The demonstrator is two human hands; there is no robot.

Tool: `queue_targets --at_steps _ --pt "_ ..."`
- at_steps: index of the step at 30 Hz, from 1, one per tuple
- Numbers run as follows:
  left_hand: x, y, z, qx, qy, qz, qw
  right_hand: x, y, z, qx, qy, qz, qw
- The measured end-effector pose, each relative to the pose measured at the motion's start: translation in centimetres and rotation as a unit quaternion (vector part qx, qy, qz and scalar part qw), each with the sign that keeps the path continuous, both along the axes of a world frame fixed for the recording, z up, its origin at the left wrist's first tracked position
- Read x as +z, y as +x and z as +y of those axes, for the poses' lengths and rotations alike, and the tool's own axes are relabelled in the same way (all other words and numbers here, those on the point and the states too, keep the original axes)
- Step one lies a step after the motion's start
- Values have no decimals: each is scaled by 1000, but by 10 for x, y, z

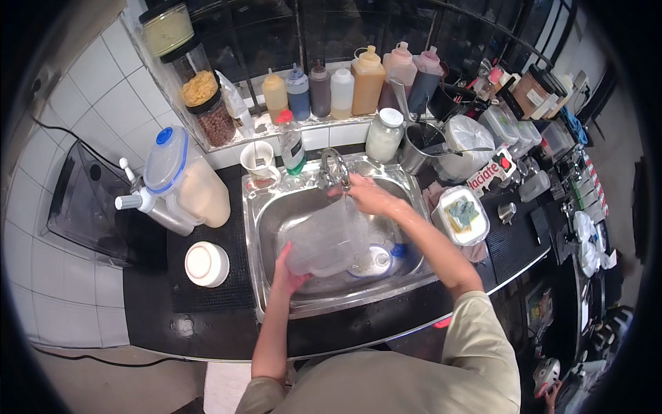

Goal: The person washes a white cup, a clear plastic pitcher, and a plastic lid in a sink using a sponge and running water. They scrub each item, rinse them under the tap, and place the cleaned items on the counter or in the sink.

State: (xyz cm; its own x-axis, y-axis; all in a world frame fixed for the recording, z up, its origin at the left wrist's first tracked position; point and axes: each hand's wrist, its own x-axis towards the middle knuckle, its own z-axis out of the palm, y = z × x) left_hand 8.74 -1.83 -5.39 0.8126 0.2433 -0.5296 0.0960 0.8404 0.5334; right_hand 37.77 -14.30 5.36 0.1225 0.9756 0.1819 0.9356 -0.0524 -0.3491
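My left hand [291,274] grips the lower end of a clear plastic container [326,240], which is tilted over the stainless steel sink [269,297]. The container's upper end lies under the curved metal faucet [335,160]. My right hand [370,195] is wet and reaches to the faucet spout, above the container's upper end. Its fingers are partly hidden by the spout, so their hold cannot be made out. On the sink floor, beside the container, rests a white lid with blue edging [376,261].
Left of the sink stand a white bowl [207,264], a tall lidded container [201,191] and a whipped-cream dispenser [160,209]. Behind are a mug [258,159] and a red-capped bottle [292,142]. A sponge [461,213] sits in a white tub [476,235] at right. Squeeze bottles [319,90] line the sill.
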Motion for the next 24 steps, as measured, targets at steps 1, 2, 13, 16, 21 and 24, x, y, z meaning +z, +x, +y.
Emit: queue_targets --at_steps 1,2,13,16,21,24 --pt "-4 7 5 -44 -25 -17 999 0 11 -23 53 10 -70 996" --pt "-3 14 11 -81 -19 3 997 8 15 -34 71 -5 -31 997" --pt "-8 111 18 -135 314 109 934 51 10 -72 -54 -154 -38 986" --pt "22 134 18 -38 477 -9 878 59 8 -72 -136 -221 60 964" --pt "45 167 22 -136 558 -112 811 26 17 -100 -110 -175 119 971" --pt "76 180 9 -231 494 -33 837 41 -2 -113 -160 -219 144 952"
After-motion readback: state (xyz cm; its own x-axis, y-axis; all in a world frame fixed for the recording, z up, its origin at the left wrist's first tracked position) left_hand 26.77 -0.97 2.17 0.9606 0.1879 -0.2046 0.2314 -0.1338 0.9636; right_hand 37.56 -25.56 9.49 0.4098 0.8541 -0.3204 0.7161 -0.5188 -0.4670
